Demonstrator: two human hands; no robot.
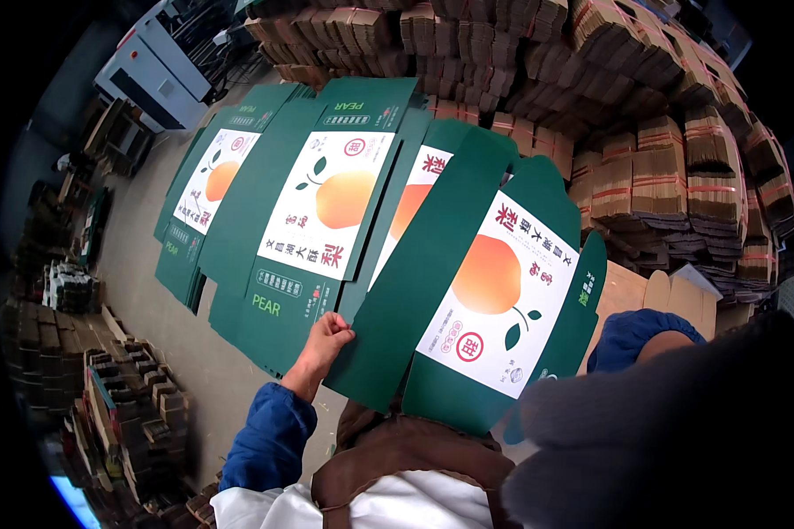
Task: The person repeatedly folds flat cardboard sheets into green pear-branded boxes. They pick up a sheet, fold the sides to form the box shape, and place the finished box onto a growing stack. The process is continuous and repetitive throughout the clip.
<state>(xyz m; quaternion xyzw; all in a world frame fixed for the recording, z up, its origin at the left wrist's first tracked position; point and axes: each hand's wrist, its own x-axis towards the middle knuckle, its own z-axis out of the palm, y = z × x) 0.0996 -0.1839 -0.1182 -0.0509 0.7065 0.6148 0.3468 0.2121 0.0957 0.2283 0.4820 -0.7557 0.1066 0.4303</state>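
Note:
My left hand (329, 335) is bare, its thumb and fingers pinched on the near left edge of a flat green cardboard box blank (384, 339) with a printed orange pear on a white panel. The blank tilts up in front of my brown apron (406, 472). At the lower right, what looks like my right hand (604, 410) in a dark grey knitted glove is large, blurred and close to the view. Its grip cannot be made out. Behind it show a blue sleeve (626, 339) and some bare skin. More matching blanks (304, 273) lie stacked beyond my left hand.
Strapped bundles of brown cardboard (662, 172) are piled high at the back and right. A white machine cabinet (154, 75) stands at the far left. Further cardboard stacks (53, 353) line the left side, along the grey floor (163, 322).

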